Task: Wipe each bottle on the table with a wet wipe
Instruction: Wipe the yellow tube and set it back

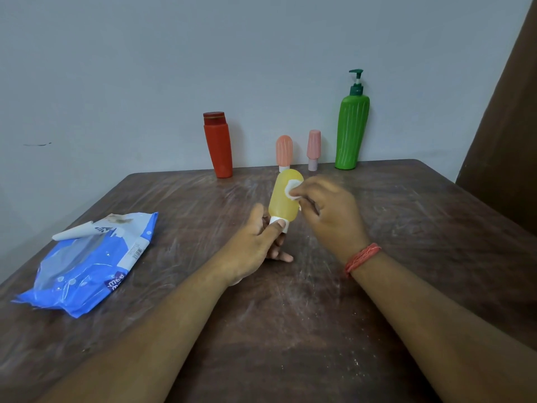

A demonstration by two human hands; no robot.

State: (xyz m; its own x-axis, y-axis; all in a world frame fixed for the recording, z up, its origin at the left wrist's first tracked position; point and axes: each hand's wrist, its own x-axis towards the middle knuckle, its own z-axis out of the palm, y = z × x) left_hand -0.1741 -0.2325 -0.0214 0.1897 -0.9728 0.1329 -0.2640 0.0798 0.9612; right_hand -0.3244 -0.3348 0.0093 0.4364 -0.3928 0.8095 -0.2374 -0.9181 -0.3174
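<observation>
Yellow bottle (pixel 283 199) gripped by left hand (pixel 255 245); right hand (pixel 328 210) pinches wipe (pixel 292 189) against it.
Four bottles (pixel 218 146) stand at twelve o'clock.

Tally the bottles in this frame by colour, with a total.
Yellow bottle: 1, held in the left hand and wiped by the right hand
Red bottle: 1
Green pump bottle: 1
Pink bottles: 2
Total: 5 bottles
</observation>
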